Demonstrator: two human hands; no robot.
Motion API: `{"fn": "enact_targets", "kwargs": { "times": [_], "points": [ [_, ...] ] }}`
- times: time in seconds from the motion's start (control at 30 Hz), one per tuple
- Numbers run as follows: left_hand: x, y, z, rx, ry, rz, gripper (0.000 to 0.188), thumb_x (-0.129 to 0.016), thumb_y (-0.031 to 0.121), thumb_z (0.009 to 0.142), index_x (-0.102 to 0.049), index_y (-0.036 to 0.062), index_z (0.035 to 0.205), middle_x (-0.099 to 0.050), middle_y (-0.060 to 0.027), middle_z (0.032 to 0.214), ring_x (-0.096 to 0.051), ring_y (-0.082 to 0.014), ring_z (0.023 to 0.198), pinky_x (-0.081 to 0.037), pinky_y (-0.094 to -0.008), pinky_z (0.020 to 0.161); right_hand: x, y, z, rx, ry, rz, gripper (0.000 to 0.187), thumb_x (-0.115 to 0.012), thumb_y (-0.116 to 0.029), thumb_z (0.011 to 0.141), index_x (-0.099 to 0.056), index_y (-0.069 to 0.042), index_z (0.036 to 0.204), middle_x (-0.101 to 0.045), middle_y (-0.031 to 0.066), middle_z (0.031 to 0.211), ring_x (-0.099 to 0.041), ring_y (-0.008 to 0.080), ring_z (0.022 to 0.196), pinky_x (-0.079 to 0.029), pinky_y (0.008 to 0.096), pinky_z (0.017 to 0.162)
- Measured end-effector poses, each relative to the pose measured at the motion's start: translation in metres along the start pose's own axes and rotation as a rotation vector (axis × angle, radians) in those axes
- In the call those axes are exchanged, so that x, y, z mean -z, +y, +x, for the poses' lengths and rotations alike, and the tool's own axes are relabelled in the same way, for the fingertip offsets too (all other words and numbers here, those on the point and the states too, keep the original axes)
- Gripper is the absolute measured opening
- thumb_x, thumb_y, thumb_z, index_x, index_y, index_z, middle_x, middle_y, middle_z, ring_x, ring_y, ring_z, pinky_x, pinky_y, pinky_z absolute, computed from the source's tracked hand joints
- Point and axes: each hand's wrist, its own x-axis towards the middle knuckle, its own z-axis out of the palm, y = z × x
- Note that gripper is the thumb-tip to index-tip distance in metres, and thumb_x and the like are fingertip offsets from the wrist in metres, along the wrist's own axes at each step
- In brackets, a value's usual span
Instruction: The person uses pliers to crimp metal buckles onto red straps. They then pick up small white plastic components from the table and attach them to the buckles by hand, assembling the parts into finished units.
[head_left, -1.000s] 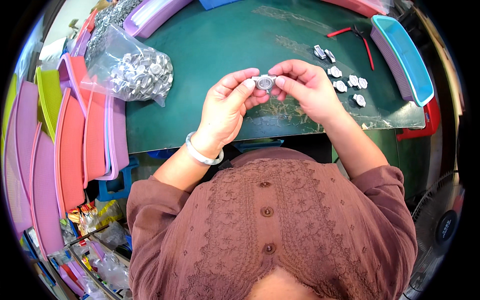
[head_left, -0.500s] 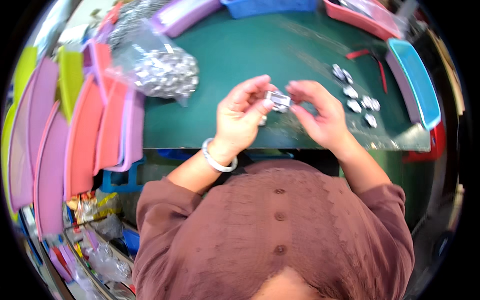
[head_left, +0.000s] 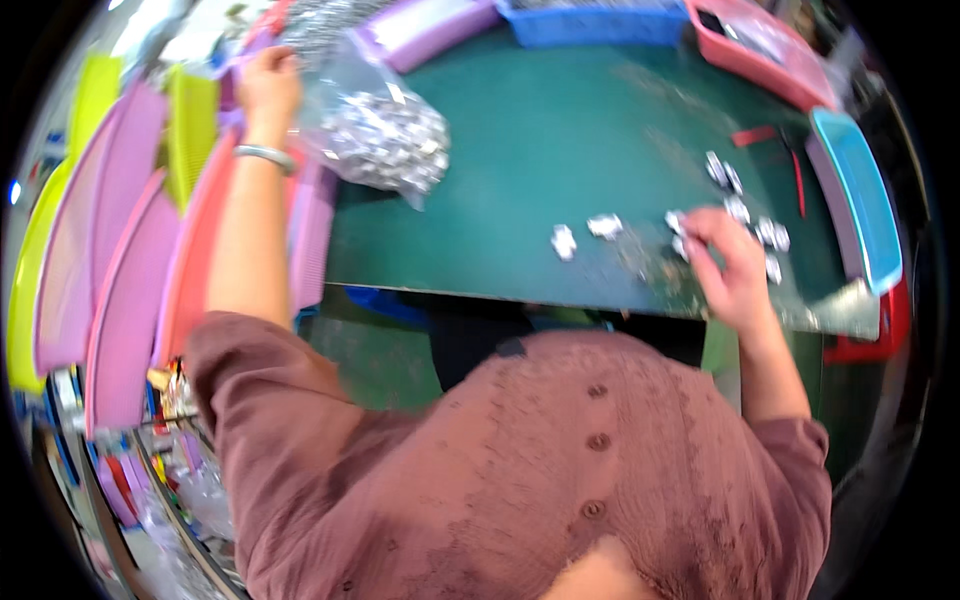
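Note:
My left hand [head_left: 268, 88] is stretched far out to the left, beside a clear plastic bag [head_left: 388, 140] full of small silvery metal pieces. Its fingers look curled together at the purple and red bins; what they hold, if anything, is too blurred to make out. Over the right part of the green table, my right hand [head_left: 732, 262] pinches a small silvery metal part [head_left: 676, 222] between thumb and fingertips. Two similar parts, one [head_left: 563, 242] and another [head_left: 604, 227], lie left of that hand. Several more metal parts [head_left: 774, 234] lie scattered just behind and beside it.
Red-handled pliers [head_left: 797, 175] lie at the right, next to a turquoise and purple bin [head_left: 858, 200]. A blue bin [head_left: 600, 28] and a pink bin [head_left: 765, 50] line the far edge. Stacked purple, red and green bins [head_left: 120, 290] fill the left side.
My hands have parted from the metal part they held together over the near edge. The left has swung far left past the bag; the right has moved right. Two parts now show where they worked.

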Motion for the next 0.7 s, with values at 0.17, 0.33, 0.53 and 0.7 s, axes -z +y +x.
{"fn": "enact_targets", "kwargs": {
  "times": [0.17, 0.33, 0.53, 0.7],
  "points": [
    [-0.021, -0.040, 0.012, 0.138, -0.546, 0.335, 0.019, -0.052, 0.020, 0.074, -0.064, 0.0085, 0.084, -0.064, -0.0158, 0.080, -0.063, -0.0289, 0.079, -0.048, -0.0368, 0.071, 0.040, 0.013, -0.010, -0.115, -0.029, -0.088, 0.013, -0.057, 0.003, 0.075, -0.057, 0.002, 0.088, -0.058, 0.0108, 0.083, -0.057, 0.0227, 0.072, -0.045, 0.0285, 0.063],
    [-0.025, -0.058, 0.018, 0.016, -0.721, 0.412, 0.020, -0.055, 0.016, 0.075, -0.063, 0.0050, 0.089, -0.063, -0.0176, 0.083, -0.061, -0.0316, 0.078, -0.048, -0.0385, 0.072, 0.057, 0.016, -0.016, -0.206, -0.180, -0.138, 0.012, -0.057, -0.002, 0.077, -0.057, 0.001, 0.089, -0.059, 0.0108, 0.085, -0.057, 0.0232, 0.070, -0.045, 0.0291, 0.061],
    [-0.003, 0.068, -0.049, -0.434, -0.297, 0.104, 0.026, -0.056, 0.014, 0.079, -0.058, 0.0079, 0.104, -0.056, -0.0134, 0.105, -0.054, -0.0304, 0.097, -0.044, -0.0373, 0.082, 0.021, 0.029, -0.007, 0.006, -0.309, -0.271, 0.017, -0.058, -0.005, 0.074, -0.056, -0.002, 0.091, -0.057, 0.0118, 0.087, -0.056, 0.0308, 0.081, -0.046, 0.0369, 0.068],
    [0.013, 0.158, -0.149, -0.610, -0.639, -0.278, 0.029, -0.062, 0.010, 0.074, -0.057, 0.0050, 0.103, -0.056, -0.0156, 0.100, -0.054, -0.0322, 0.093, -0.045, -0.0362, 0.081, -0.022, 0.029, 0.016, 0.134, -0.413, -0.295, 0.022, -0.059, -0.003, 0.071, -0.055, -0.001, 0.093, -0.055, 0.0116, 0.094, -0.053, 0.0293, 0.090, -0.044, 0.0374, 0.077]
  ]
}}
